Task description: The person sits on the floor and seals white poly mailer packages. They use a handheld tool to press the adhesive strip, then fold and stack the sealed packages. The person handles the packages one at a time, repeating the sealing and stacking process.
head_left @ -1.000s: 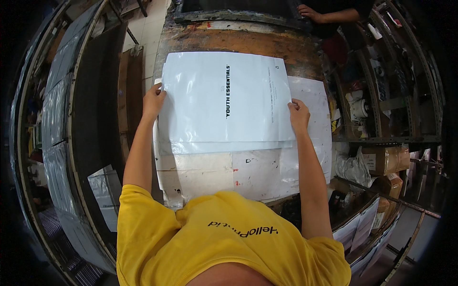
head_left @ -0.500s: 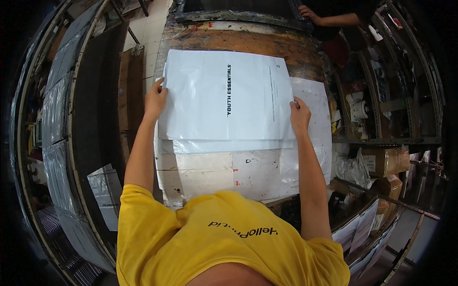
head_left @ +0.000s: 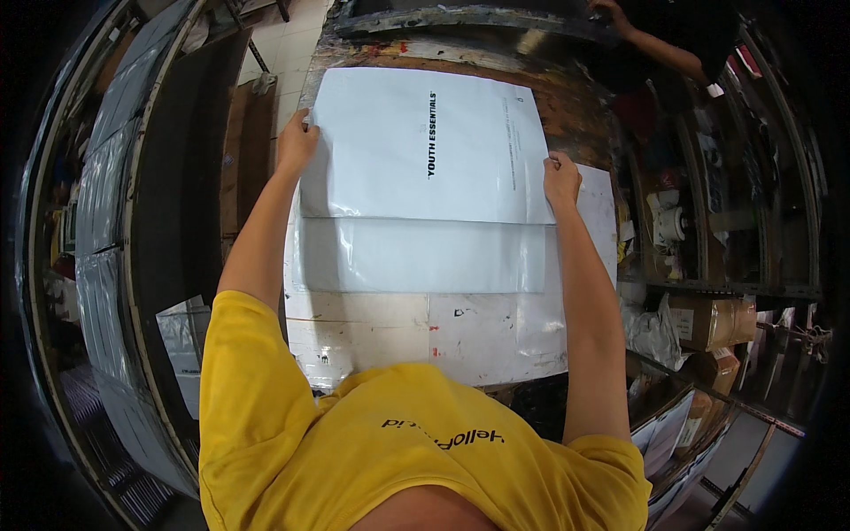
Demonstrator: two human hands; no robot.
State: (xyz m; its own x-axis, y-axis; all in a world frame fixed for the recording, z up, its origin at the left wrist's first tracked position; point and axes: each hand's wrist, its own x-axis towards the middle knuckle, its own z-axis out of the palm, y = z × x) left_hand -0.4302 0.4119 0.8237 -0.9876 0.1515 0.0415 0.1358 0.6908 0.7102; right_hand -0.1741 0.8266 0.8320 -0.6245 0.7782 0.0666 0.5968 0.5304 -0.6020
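A white plastic mailing bag point(head_left: 381, 150) with black print is held by its two sides. My left hand point(head_left: 297, 140) pinches its left edge, and my right hand point(head_left: 562, 180) grips the right edge, with fingers closed on both sides. Beneath it, another white plastic bag point(head_left: 425, 257) lies flat on the worktable point(head_left: 381, 332); its near part shows and the rest is covered. The held bag's near edge crosses over the lower bag, and its far edge reaches toward the stained wooden end of the table.
At the far end stands a dark screen frame point(head_left: 460, 22), beside another person's hand point(head_left: 611, 13). Racks with grey plastic-wrapped sheets point(head_left: 106, 203) line the left. On the right are shelves, cardboard boxes point(head_left: 713, 323) and a crumpled plastic bag point(head_left: 655, 332).
Both hands have moved the held bag farther away, baring more of the bag beneath. The other person's hand has shifted right, off the dark frame.
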